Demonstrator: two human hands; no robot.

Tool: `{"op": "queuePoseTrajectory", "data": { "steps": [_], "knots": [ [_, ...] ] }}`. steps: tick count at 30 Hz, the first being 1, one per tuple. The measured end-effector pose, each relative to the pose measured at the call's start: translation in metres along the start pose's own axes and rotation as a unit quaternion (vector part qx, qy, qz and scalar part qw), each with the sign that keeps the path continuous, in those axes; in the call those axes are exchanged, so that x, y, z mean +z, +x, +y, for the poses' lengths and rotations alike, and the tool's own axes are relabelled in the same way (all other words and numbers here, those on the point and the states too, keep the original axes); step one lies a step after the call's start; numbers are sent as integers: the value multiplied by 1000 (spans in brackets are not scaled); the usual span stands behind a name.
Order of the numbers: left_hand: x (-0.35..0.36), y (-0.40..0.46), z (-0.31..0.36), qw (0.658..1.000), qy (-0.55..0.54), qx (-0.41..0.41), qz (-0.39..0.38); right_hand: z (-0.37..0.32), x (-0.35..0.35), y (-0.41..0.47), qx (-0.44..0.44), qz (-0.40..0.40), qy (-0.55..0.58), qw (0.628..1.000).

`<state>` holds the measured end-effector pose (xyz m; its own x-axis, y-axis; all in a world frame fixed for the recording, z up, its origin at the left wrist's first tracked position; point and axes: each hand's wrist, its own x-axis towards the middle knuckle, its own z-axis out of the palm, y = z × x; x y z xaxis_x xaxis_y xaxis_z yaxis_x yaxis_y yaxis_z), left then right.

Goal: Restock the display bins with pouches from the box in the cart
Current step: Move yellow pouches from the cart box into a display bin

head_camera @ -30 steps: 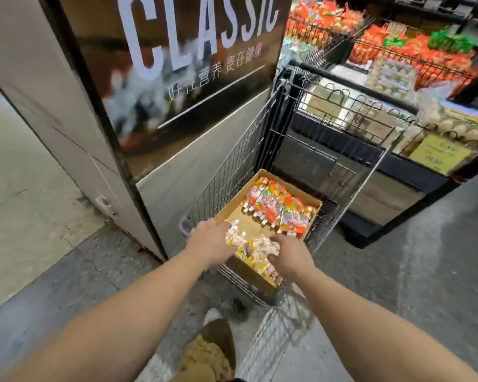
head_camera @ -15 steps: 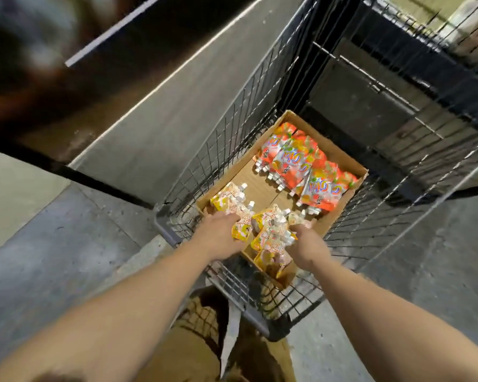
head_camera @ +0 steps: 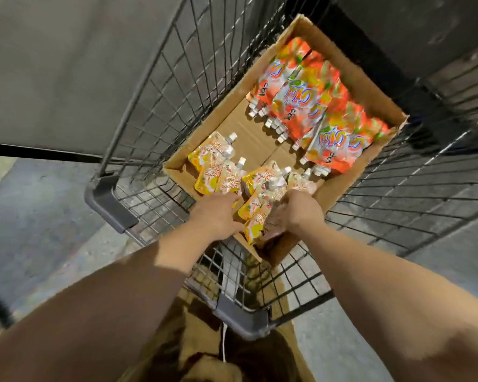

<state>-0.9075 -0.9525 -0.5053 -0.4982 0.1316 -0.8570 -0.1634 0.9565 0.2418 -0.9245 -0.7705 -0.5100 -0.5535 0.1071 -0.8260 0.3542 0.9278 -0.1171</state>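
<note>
Cardboard, plain brown and open at the top, forms the box that sits inside the wire shopping cart, its long side running away from the person. Orange-red spouted pouches lie overlapping in a row along the far right wall of the box, their white caps pointing toward the bare cardboard floor in the middle. Yellow spouted pouches lie in a loose cluster at the near end, some flat near the left wall and others heaped by the near corner. Both bare arms reach down into this near end. The left hand rests palm-down at the near edge of the yellow cluster, fingers bent over the pouches; whether it actually grips one cannot be told, since the fingertips are hidden. The right hand is curled around a bunch of the heaped yellow pouches, with several of them sticking out from under its fingers and thumb toward the left hand. Grey plastic corner guards cap the cart's near rim, and a grey wall panel stands just beside the cart on the left over a concrete floor.
</note>
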Motion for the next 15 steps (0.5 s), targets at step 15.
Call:
{"op": "queuePoseTrajectory", "data": {
  "steps": [15],
  "knots": [
    [0, 16, 7, 972, -235, -1, -12, 2, -29, 11, -178, -98, 324, 924]
  ]
}}
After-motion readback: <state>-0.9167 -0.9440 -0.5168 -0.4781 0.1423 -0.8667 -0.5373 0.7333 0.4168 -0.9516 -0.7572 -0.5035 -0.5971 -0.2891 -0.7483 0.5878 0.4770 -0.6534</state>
